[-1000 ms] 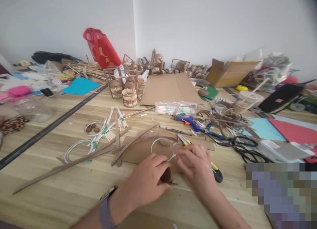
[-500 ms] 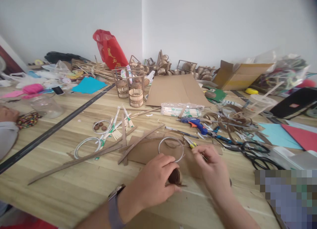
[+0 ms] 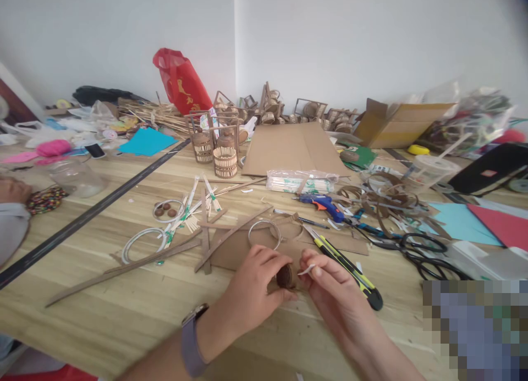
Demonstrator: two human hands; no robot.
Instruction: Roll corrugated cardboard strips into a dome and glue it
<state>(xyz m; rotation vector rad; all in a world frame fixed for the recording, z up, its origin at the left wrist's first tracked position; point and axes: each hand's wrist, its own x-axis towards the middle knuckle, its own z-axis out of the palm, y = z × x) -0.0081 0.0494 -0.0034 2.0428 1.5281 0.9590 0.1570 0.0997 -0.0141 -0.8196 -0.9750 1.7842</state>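
Note:
My left hand point(image 3: 259, 285), with a watch on its wrist, is wrapped round a small dark brown round piece point(image 3: 284, 275) near the table's front. Just right of it, my right hand point(image 3: 330, 282) pinches a small white strip point(image 3: 306, 270) between thumb and fingers. A yellow and black utility knife point(image 3: 350, 265) lies beside my right hand. Behind my left hand a pale ring point(image 3: 264, 221) rests over a piece of brown cardboard point(image 3: 231, 249). Brown strips point(image 3: 206, 227) cross each other left of it.
A blue glue gun point(image 3: 324, 205), a pen point(image 3: 303, 219) and black-handled scissors point(image 3: 424, 243) lie behind and right. Small slatted buckets point(image 3: 225, 161) stand at the back. A person's hand point(image 3: 14, 191) rests at the far left, near a clear jar point(image 3: 76, 177).
My right hand has come off the utility knife and moved left and down to the brown piece, now with a white strip. My left hand and the piece have shifted slightly up and left.

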